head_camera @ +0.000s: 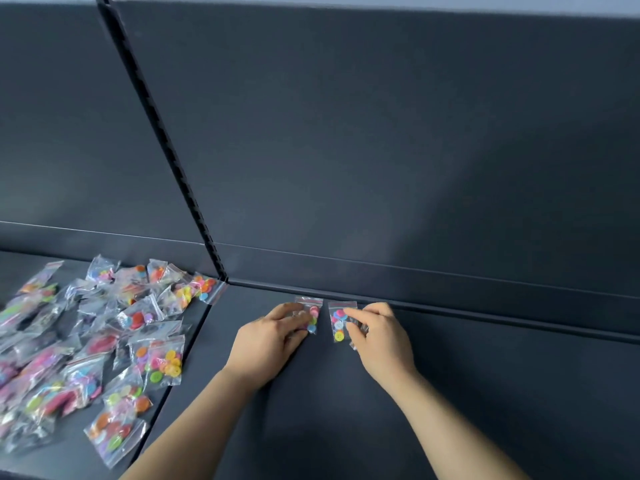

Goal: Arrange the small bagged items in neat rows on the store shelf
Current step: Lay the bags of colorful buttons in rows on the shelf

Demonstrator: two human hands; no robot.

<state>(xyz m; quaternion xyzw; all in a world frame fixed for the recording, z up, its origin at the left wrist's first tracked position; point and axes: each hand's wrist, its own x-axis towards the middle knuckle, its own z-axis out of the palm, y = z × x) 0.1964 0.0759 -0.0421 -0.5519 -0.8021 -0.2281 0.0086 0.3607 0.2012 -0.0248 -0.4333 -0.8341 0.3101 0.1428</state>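
Two small clear plastic zip bags of coloured buttons lie side by side, close but not touching, against the back lip of the dark grey metal shelf (450,393): the left-hand bag (314,311) and the right-hand bag (337,322). The left hand (273,336) has its fingers curled over the left-hand bag, covering much of it and holding it down. The right hand (381,336) pinches the right-hand bag's right edge between thumb and bent fingertips. To me that looks like the very start of a row. Nearly everything is left. A loose heap of matching button bags (104,341) sprawls on the neighbouring shelf section to the left, beyond the slotted upright (166,133), overlapping and pointing every way. I'd judge the job barely begun, with the row to carry on from these two.
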